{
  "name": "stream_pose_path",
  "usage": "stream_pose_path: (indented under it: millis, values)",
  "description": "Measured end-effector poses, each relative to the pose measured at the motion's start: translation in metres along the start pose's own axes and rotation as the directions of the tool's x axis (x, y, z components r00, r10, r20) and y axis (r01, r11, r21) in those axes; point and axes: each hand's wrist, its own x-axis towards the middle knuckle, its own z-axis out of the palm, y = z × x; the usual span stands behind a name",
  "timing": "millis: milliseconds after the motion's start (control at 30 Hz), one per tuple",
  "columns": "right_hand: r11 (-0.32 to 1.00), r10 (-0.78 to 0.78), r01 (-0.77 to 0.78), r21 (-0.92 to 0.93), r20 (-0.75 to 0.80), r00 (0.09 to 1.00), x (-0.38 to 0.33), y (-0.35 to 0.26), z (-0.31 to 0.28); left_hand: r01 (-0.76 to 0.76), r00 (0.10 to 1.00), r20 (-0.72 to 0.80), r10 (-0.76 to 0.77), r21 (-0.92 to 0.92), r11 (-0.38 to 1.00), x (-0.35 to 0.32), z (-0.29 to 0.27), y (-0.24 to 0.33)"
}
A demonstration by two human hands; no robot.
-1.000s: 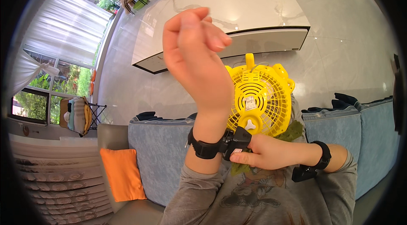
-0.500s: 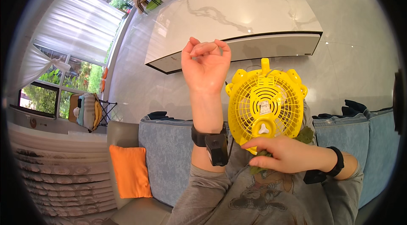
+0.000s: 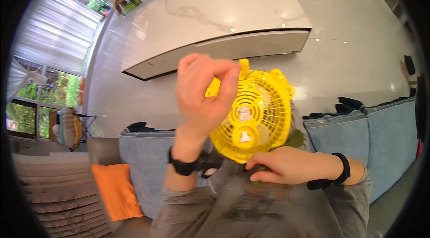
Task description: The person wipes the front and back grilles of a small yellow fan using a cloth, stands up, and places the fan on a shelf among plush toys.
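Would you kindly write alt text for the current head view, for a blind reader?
A yellow fan is in front of a person in a grey shirt; the blurred left hand overlaps its left side, the right hand is near its lower rim. Beyond is a pale marbled table; a blue sofa and orange cushion are nearer.

A grey printed shirt (image 3: pixel 286 206) is worn with two black wrist straps (image 3: pixel 182 167).

Left hand (image 3: pixel 204 92) curled high — right hand (image 3: pixel 286 165) low
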Motion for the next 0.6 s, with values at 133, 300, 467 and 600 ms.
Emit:
stream_pose_path:
  millis: [133,300,467,600]
  values:
    - [0.952,0.297,-0.305,-0.022,-0.176,0.939,-0.069,-0.020,-0.043,0.081,0.896,0.436,-0.080,0.017,0.997,-0.029,-0.015,-0.005]
    - [0.939,0.249,-0.343,-0.032,-0.626,0.739,-0.080,0.019,-0.053,0.186,0.824,0.534,-0.189,0.059,0.981,-0.062,-0.001,-0.025]
    - [0.954,0.159,-0.285,-0.098,-0.640,0.752,-0.048,0.062,-0.044,0.256,0.828,0.498,-0.258,0.074,0.964,-0.075,0.016,-0.038]
    - [0.958,0.139,-0.259,-0.122,-0.592,0.794,-0.032,0.066,-0.046,0.284,0.809,0.514,-0.284,0.081,0.955,-0.075,0.017,-0.039]
